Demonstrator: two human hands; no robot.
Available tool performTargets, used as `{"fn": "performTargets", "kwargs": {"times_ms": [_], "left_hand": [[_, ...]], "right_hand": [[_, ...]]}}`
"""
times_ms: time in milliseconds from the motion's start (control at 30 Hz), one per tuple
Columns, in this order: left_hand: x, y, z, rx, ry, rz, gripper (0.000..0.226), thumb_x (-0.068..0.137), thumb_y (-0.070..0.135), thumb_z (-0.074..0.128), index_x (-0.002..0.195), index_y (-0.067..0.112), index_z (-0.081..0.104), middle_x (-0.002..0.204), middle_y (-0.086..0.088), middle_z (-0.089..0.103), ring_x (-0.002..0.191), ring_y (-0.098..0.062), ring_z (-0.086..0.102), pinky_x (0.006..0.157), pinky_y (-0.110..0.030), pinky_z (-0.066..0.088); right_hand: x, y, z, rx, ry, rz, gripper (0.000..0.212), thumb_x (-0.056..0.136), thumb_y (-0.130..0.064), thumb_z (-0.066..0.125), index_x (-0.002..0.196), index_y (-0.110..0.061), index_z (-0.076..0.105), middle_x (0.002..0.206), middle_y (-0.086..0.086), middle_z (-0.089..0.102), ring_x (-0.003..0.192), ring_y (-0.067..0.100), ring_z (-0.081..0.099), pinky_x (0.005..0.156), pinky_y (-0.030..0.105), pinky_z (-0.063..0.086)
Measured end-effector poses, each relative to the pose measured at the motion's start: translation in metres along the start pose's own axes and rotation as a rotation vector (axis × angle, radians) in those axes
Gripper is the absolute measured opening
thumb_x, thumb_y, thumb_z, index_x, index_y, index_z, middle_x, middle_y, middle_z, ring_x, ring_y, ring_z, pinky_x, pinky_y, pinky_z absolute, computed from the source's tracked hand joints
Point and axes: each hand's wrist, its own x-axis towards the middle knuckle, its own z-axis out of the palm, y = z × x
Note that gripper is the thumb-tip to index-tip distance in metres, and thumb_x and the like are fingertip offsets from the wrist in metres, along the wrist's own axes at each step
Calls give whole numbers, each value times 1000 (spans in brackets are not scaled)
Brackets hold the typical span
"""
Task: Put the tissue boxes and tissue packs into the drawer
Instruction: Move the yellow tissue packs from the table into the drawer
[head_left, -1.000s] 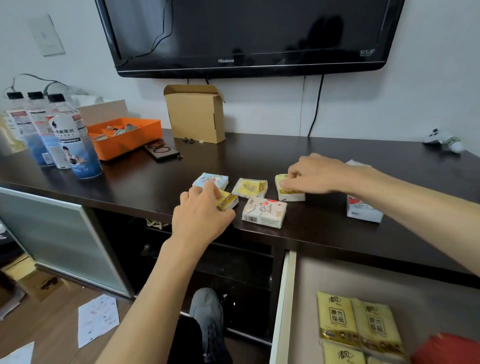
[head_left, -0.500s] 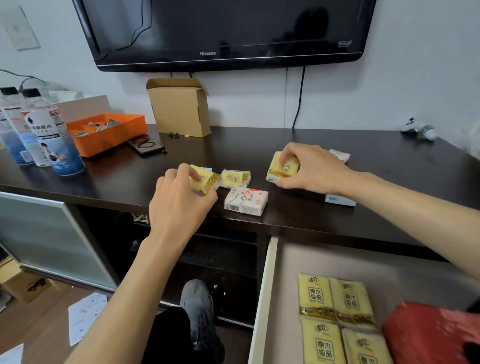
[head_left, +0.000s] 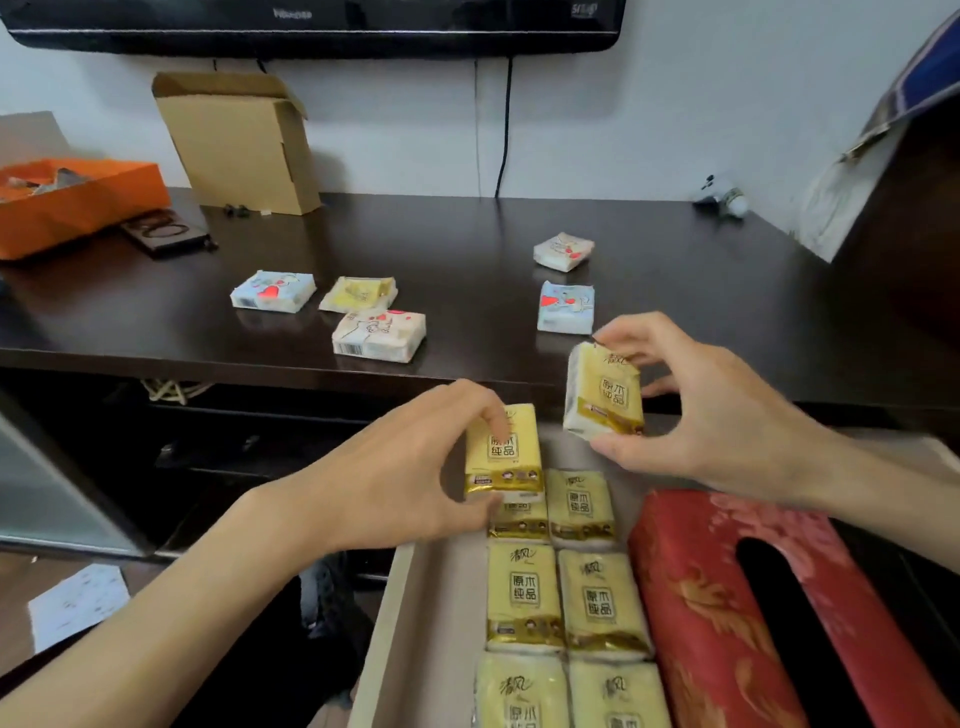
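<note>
My left hand (head_left: 395, 467) grips a yellow tissue pack (head_left: 503, 452) just above the far end of the open drawer (head_left: 415, 623). My right hand (head_left: 706, 410) holds a second yellow tissue pack (head_left: 602, 392), tilted, over the drawer's back edge. Inside the drawer lie several yellow packs (head_left: 561, 592) in two columns, with a red tissue box (head_left: 727, 613) to their right. On the dark cabinet top (head_left: 467, 244) remain several packs: a blue one (head_left: 272, 291), a yellow one (head_left: 358, 294), a pink one (head_left: 379, 335), another blue one (head_left: 566, 307) and another pink one (head_left: 563, 251).
An open cardboard box (head_left: 239, 140) and an orange tray (head_left: 72, 200) stand at the back left, with a dark case (head_left: 166, 236) beside the tray. A television (head_left: 311, 26) hangs above. A white game controller (head_left: 719, 195) lies at the back right. Papers (head_left: 78, 605) lie on the floor.
Both hands lifted a yellow pack each off the cabinet top and carried them down and towards me over the drawer. The view tilted down, showing more of the drawer.
</note>
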Motion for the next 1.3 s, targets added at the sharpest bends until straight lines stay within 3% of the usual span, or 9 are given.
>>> {"fn": "performTargets", "kwargs": {"times_ms": [100,300,467,867,1000,1100,1167,1233,1300], "left_hand": [[5,-2,9,35,-68,-18,49,74,48,75,110,45,41,112,19,55,100,-7,56,77,-34,52],[22,-5,26,84,-187,-63,47,76,49,76,106,44,40,105,22,54,90,-2,58,66,-31,55],[28,-11,32,125,-253,-94,49,75,45,78,104,41,40,106,19,48,84,-6,59,67,-33,54],[28,-13,35,135,-301,-100,49,74,51,76,106,42,39,104,20,49,84,-6,59,70,-34,53],[28,-14,35,146,-304,-107,51,73,54,75,107,43,39,105,23,48,86,-5,59,72,-35,53],[28,-14,34,130,-303,-111,51,72,55,76,106,43,41,106,23,48,89,-5,59,75,-36,54],[28,-14,31,109,-303,-101,48,72,55,75,106,43,43,112,22,47,94,-7,59,78,-36,54],[27,-11,22,82,-265,-88,39,75,56,72,104,42,50,117,21,50,101,-7,59,83,-37,52],[24,-7,6,38,-149,-73,25,80,54,66,97,37,59,112,17,60,100,-5,61,82,-36,52]], "right_hand": [[-15,6,5,-78,-129,58,88,64,-70,78,140,-50,39,129,-28,61,121,-6,58,102,33,51],[-10,12,27,-266,-317,93,95,65,-65,73,149,-42,35,128,-20,64,112,9,63,94,38,53],[-6,15,42,-248,-350,135,69,66,-48,77,129,-36,54,111,-16,67,98,14,65,83,43,57],[2,9,48,-260,-461,205,63,66,-44,82,122,-32,55,102,-11,67,92,15,63,77,41,57],[2,8,48,-265,-486,216,74,66,-47,85,130,-32,52,117,-11,66,100,14,63,83,41,58],[1,9,45,-229,-476,218,104,66,-54,87,154,-29,37,141,-13,53,121,9,53,96,35,51],[-1,9,42,-169,-445,218,108,66,-57,87,157,-31,34,145,-15,49,127,7,48,101,33,46],[-5,8,37,-121,-356,190,93,70,-60,83,150,-35,43,139,-20,51,127,5,50,103,33,45],[-8,2,29,-75,-188,119,62,76,-61,72,133,-40,59,125,-26,62,117,-1,58,100,34,49]]}}
